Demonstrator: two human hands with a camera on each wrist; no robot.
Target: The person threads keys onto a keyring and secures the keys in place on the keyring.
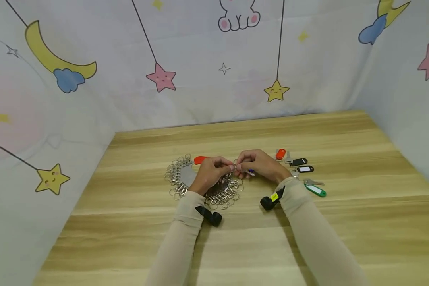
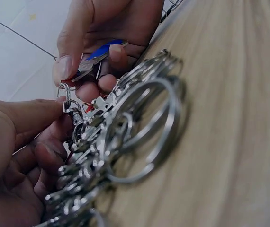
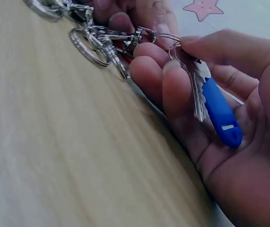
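Blue plastic, probably light and stiff, the tag [image 3: 221,111] lies with its key [image 3: 199,94] right of centre in the right-wrist view, best handled by the ring [image 3: 167,35] the right hand [image 1: 260,164] pinches, the left hand [image 1: 211,171] pinching a clasp [image 2: 76,118].

The worktop [image 1: 243,238] has a yellow-brown wood grain. Beneath and left of the left fingers [image 1: 227,170] lies a round grey disc [image 1: 187,174] fringed with silver metal clasps [image 1: 223,198]. Right of the right fingers [image 1: 248,166] lie silver metal keys [image 1: 314,182] and red [image 1: 280,153], black [image 1: 299,162], white-panelled black [image 1: 305,169] and green [image 1: 315,190] oblong tags.
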